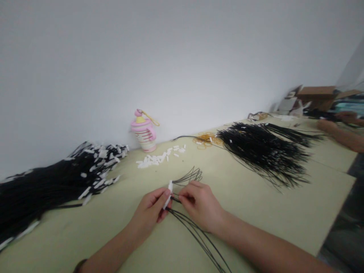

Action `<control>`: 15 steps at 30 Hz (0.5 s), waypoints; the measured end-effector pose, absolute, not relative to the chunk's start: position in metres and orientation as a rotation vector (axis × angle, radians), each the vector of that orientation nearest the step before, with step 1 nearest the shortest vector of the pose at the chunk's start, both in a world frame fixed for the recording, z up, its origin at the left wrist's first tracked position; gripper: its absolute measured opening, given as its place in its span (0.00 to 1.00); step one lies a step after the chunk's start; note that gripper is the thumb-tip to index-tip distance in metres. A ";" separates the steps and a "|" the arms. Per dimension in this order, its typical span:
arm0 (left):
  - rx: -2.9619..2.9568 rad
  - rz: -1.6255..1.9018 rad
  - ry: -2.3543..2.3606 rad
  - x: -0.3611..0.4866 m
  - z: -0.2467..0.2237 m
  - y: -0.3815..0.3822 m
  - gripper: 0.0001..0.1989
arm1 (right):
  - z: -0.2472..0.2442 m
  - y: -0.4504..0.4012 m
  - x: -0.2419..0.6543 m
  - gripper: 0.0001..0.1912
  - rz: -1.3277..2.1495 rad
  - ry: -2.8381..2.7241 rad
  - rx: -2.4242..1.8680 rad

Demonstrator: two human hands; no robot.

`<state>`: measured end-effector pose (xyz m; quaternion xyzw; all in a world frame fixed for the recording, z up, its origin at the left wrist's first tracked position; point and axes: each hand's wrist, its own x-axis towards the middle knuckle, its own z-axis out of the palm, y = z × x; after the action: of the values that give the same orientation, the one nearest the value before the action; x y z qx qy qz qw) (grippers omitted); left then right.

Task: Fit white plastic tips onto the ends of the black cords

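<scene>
Head | white strip: lengthwise away-right | left fingers hold it; right fingers, wire

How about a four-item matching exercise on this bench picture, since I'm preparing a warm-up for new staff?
1. Left hand
2. Right hand
3. Cup
4. Loose bands

A. Yellowish, beside the left end of a black wire pile
B. Holding a white strip
C. Pink and white, striped
D. Pinching thin black wire

Pairs: 1-B, 2-D, 3-C, 4-A
</scene>
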<state>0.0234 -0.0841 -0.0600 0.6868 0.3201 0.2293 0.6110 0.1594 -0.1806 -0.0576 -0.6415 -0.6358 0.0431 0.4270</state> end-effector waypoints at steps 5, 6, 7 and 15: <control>1.605 0.533 0.733 0.024 -0.059 -0.085 0.19 | -0.059 -0.180 0.162 0.07 0.122 -1.546 -1.627; 1.607 0.534 0.735 0.024 -0.059 -0.085 0.19 | -0.059 -0.180 0.162 0.07 0.123 -1.539 -1.628; 1.608 0.533 0.737 0.024 -0.058 -0.085 0.19 | -0.059 -0.180 0.162 0.07 0.124 -1.533 -1.629; 1.631 0.523 0.737 0.023 -0.059 -0.084 0.18 | -0.060 -0.180 0.163 0.07 0.138 -1.527 -1.619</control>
<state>0.0230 -0.0843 -0.0594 0.7024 0.3176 0.2252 0.5959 0.1631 -0.1800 -0.0595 -0.6521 -0.6148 0.0557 0.4401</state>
